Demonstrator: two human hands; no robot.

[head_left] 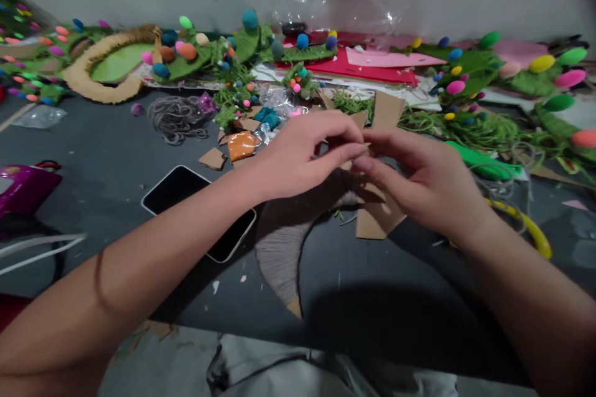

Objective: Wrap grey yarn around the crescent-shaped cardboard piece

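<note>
A curved cardboard crescent wrapped in grey yarn (284, 245) lies on the dark table, its bare cardboard tip pointing toward me. Over its upper end my left hand (310, 155) pinches thumb and forefinger together. Its fingertips meet those of my right hand (414, 177), also pinched, at a small cardboard-coloured bit between them. What exactly each hand grips is too small to make out. Beneath the right fingers rest loose cardboard pieces (379, 220). A phone (179, 189) lies partly under my left forearm.
Grey yarn (177, 118), an orange packet (243, 146) and cardboard scraps sit beyond my left arm. Green leaves with coloured balls and a tan fringed ring (77, 74) line the back. Yellow-handled scissors (533, 229) lie right; a purple object (30, 189) is at far left.
</note>
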